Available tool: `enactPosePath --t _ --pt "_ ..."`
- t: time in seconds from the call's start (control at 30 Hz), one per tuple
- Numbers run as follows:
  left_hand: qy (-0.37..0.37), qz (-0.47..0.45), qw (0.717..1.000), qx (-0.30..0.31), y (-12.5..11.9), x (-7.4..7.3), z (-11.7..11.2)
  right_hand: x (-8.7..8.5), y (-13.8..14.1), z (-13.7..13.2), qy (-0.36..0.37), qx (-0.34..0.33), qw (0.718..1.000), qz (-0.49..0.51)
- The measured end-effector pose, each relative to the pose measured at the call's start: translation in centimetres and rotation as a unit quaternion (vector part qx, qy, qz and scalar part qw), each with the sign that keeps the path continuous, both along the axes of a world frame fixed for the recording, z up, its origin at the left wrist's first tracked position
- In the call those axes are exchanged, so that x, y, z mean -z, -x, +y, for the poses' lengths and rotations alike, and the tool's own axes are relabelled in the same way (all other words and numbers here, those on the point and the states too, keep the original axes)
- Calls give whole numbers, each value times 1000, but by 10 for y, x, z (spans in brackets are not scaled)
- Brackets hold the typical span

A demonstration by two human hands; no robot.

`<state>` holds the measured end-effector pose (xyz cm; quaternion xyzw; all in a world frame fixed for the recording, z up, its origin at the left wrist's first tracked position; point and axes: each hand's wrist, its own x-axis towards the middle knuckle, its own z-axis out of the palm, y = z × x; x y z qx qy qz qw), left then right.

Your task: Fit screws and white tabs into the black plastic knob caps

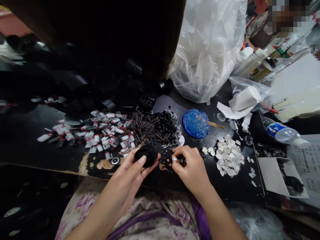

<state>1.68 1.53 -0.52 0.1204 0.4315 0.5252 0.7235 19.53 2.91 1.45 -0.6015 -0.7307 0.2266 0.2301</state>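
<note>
My left hand [133, 170] is closed around a round black cup-like part [147, 156], its dark hollow turned up. To the right, my right hand [191, 166] is curled with fingertips pinched together on a small dark piece [180, 161] whose kind I cannot make out. Beyond the hands lie a heap of dark springs [146, 125], a pile of small black parts [170, 126] and many grey-white cylinders with red rings [100, 131]. A pile of flat pale plates [229, 156] sits right of my right hand.
A blue dish [191, 123] of clear, grease-like stuff holds a wooden stick [213, 124]. Behind it stands a large plastic bag [207, 50]. A bottle [283, 132], a paper roll [246, 100] and a small open box [282, 178] are at right. Black parts [135, 66] fill the back left.
</note>
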Motion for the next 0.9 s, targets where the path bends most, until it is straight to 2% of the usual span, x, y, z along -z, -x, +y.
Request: enactPosePath --t 0.17,0.27,0.33,0.43,0.53,0.63,0.7,0.8,0.9 --pt "12 -6 1000 4 2 1 -1 -3 2 -23 41 -24 995 91" --pt "-10 -10 1000 17 -3 1 4 -2 -6 -22 11 53 994 96" --pt "-23 -13 999 25 -8 0 9 3 -9 -14 -10 76 995 71" --pt "-22 -15 999 17 -12 -2 14 10 -6 -4 -25 58 997 43" --pt "-4 -14 1000 2 -9 -4 13 9 4 -8 -21 32 999 34" --pt "10 -10 1000 -11 -4 -5 11 -1 11 -25 48 -56 996 59" --pt "3 -4 1000 -25 -3 -6 12 -9 11 -34 102 -73 987 103" --pt "-5 -5 1000 -13 -7 -5 11 -12 3 -33 135 31 972 189" --pt "14 -26 998 48 -13 -5 4 -6 -3 -22 159 105 948 254"
